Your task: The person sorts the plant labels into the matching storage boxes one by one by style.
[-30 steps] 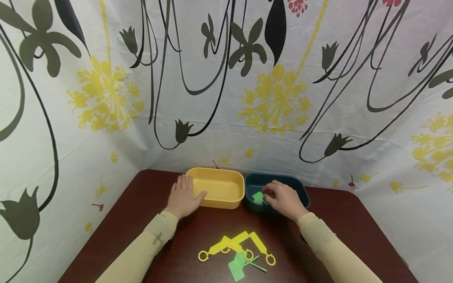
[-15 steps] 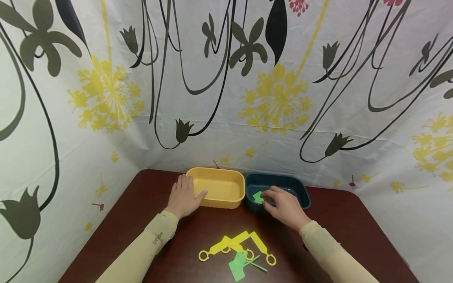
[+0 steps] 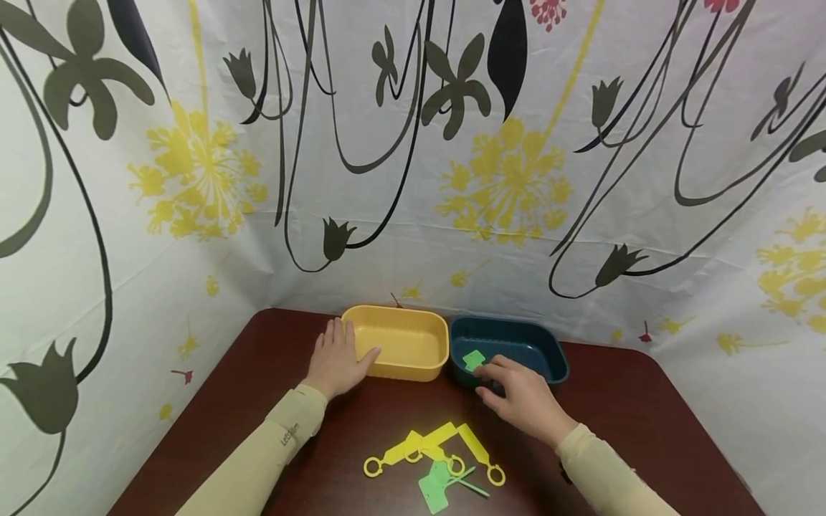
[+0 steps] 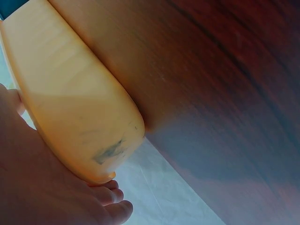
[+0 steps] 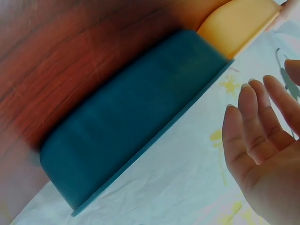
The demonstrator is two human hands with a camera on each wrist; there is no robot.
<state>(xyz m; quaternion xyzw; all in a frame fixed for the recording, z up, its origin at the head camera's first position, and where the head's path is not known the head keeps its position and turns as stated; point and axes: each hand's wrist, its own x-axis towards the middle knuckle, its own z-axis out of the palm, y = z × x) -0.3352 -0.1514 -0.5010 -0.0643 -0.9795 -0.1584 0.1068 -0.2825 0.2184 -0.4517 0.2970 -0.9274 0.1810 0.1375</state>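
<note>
My left hand point(image 3: 335, 362) rests on the left end of a yellow plastic bin point(image 3: 403, 373), its fingers straight and nothing gripped. In the left wrist view that hand point(image 4: 42, 187) lies along the bin's rim. My right hand point(image 3: 525, 401) hovers over the front edge of a dark teal bin point(image 3: 538, 352), fingers loosely bent. The right wrist view shows this hand point(image 5: 267, 150) with relaxed fingers and nothing in them. Inside the teal bin lies a flat green tag point(image 3: 474, 360), partly hidden by the right fingertips.
Several yellow tags with ring ends point(image 3: 476, 444) lie on the dark red-brown table point(image 3: 348, 444) in front of the bins. Flat green tags with thin stems point(image 3: 434, 489) overlap them at the front. A flowered white cloth point(image 3: 400, 251) hangs behind the table and along its sides.
My right hand has drawn back from inside the teal bin towards its front edge, and more of the green tag shows. The left hand has stayed on the yellow bin.
</note>
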